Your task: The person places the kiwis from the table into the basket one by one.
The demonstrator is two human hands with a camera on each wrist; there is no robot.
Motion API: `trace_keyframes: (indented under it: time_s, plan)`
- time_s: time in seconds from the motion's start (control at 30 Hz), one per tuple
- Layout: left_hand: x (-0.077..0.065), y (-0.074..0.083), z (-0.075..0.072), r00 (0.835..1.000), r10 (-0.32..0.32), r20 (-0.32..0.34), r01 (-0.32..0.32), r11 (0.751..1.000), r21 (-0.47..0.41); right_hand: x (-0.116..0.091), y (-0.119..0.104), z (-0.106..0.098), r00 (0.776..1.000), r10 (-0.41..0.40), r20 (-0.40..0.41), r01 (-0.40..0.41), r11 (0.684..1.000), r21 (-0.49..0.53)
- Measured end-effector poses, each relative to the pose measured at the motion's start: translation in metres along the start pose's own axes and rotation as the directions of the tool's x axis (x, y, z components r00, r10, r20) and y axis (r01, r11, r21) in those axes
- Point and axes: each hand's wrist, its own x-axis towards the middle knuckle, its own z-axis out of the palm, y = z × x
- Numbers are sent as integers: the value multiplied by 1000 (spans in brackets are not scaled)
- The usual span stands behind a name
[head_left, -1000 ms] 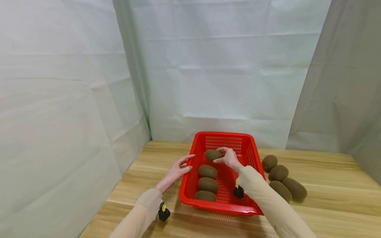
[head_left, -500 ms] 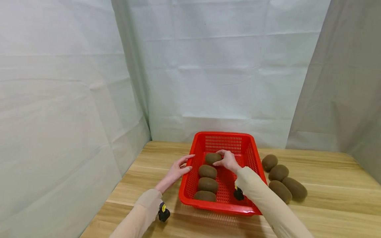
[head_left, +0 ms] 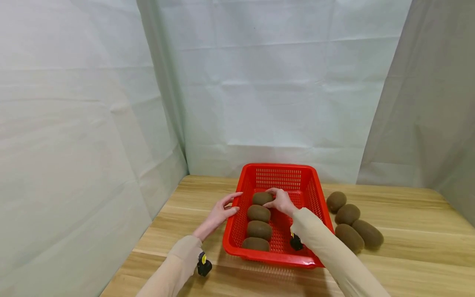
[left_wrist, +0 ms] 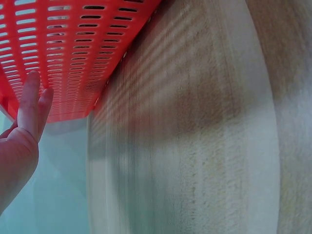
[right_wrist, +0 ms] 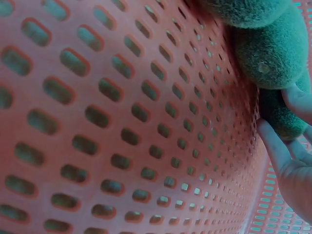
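My right hand (head_left: 281, 202) holds a brown fuzzy kiwi (head_left: 262, 198) by its right end, low in the red plastic basket (head_left: 283, 260). Three more kiwis (head_left: 259, 213) lie in a row in front of it along the basket's left side. In the right wrist view, fingertips and thumb are around the end of the held kiwi (right_wrist: 282, 114), which is partly hidden behind another kiwi (right_wrist: 273, 48). My left hand (head_left: 222, 210) touches the basket's left side near the rim. The left wrist view shows its extended fingers (left_wrist: 30, 100) against the slotted outer wall.
Several loose kiwis (head_left: 367, 234) lie in a cluster on the wooden table (head_left: 412, 247), right of the basket. Pale cloth sheets (head_left: 274, 103) hang behind the table and at its left and right sides.
My right hand has lowered the kiwi onto the basket floor and shifted it slightly left and toward the row. My left hand has stayed at the basket's left side.
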Motion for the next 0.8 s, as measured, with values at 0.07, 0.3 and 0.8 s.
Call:
trace_keyframes:
  time_s: [0.07,0.3,0.8]
  plan:
    - [0,0,0,1000,1,4,-1,1000,-3,0,0,1,1000,3,8,-3,1000,6]
    - [-1,1,-2,999,-39,12,39,999,14,0,2,3,999,8,33,-9,999,31]
    - [11,-30,-7,999,-10,-36,12,998,64,6,-13,-9,996,56,65,-60,997,54]
